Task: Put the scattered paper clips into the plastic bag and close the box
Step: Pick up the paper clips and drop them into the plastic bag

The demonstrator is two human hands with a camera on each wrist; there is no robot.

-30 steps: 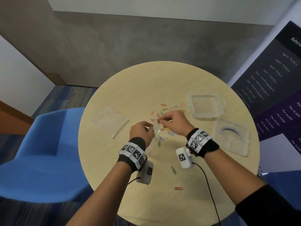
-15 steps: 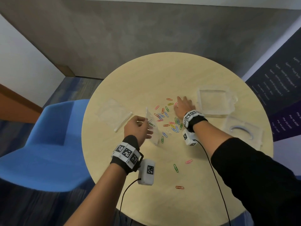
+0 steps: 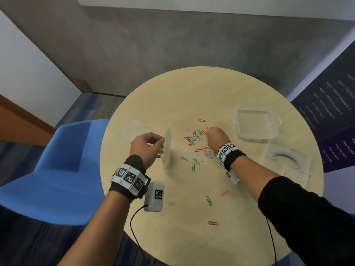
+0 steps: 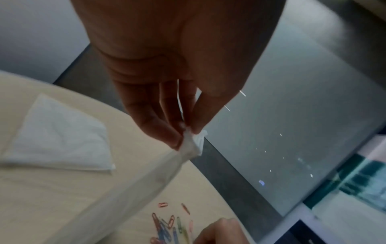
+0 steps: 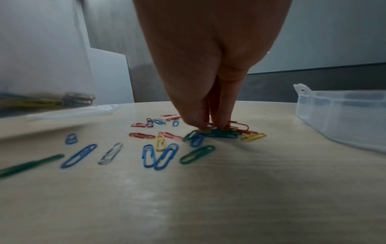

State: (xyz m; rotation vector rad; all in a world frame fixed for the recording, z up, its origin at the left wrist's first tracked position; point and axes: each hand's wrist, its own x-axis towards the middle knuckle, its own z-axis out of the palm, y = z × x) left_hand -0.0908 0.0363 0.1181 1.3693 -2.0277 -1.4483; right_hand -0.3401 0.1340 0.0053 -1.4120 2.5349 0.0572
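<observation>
Several coloured paper clips (image 3: 194, 143) lie scattered in the middle of the round table (image 3: 192, 93). My left hand (image 3: 162, 143) pinches the top corner of a clear plastic bag (image 3: 167, 148) between thumb and fingers (image 4: 177, 142) and holds it upright; the bag (image 5: 41, 66) has a few clips at its bottom. My right hand (image 3: 210, 129) reaches down into the pile, its thumb and fingertips (image 5: 224, 125) pinching a green clip (image 5: 221, 134) that lies on the table. The clear box (image 3: 255, 123) stands open to the right, its lid (image 3: 286, 160) nearer me.
A second flat plastic bag (image 3: 134, 129) lies left of my left hand. Stray clips (image 3: 209, 200) lie nearer the front edge. A blue chair (image 3: 48, 169) stands at the table's left. A dark banner (image 3: 330, 112) is at the right.
My right hand left the bag's mouth and went right and away, down onto the clip pile. My left hand kept the bag and holds it more upright.
</observation>
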